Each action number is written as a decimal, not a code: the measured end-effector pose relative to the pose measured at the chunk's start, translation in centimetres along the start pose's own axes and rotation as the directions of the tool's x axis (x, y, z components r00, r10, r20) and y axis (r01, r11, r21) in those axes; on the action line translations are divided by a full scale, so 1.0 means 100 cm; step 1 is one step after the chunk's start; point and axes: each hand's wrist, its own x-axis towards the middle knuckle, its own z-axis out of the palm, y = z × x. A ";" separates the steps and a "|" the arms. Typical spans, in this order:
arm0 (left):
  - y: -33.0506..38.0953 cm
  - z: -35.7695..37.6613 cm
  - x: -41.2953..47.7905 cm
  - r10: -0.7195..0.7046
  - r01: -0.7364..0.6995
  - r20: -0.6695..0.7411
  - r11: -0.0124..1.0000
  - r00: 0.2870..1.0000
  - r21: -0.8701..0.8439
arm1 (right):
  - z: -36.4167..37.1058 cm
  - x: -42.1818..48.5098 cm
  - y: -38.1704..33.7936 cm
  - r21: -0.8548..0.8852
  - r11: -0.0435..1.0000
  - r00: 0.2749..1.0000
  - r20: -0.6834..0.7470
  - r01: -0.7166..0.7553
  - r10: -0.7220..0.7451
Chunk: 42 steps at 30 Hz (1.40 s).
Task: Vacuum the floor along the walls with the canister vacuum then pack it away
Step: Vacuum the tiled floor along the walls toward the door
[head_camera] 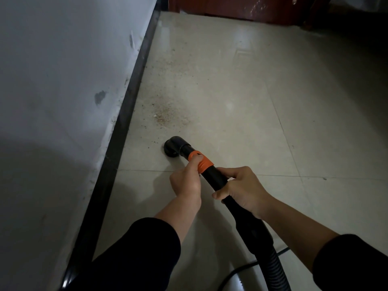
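Both-handed: left hand (185, 181) and right hand (241, 189) (fingers curled) grip wand (212, 175).

left hand (185, 181) grips orange collar (201, 162) | right hand (243, 189) grips black wand (216, 178) | nozzle (173, 147) near debris (163, 114)

Room in a home, black skirting board (126, 106), scuffed white painted wall (63, 59) above it, pale glossy tiled floor (241, 97) beside it, gritty dirt (163, 115) strewn on the tiles near it, red-brown wooden panel (231, 7) at its far end.
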 end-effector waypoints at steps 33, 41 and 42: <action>0.036 -0.065 0.041 0.074 -0.087 -0.154 0.993 0.985 -0.080 | 0.068 0.023 -0.043 0.051 0.998 0.983 0.175 0.044 -0.053; 0.033 -0.073 0.038 0.066 -0.078 -0.136 0.993 0.989 -0.084 | 0.069 0.019 -0.043 0.032 0.998 0.978 0.202 0.046 -0.051; 0.034 -0.073 0.039 0.062 -0.073 -0.126 0.994 0.990 -0.082 | 0.070 0.020 -0.043 0.035 0.998 0.979 0.194 0.048 -0.054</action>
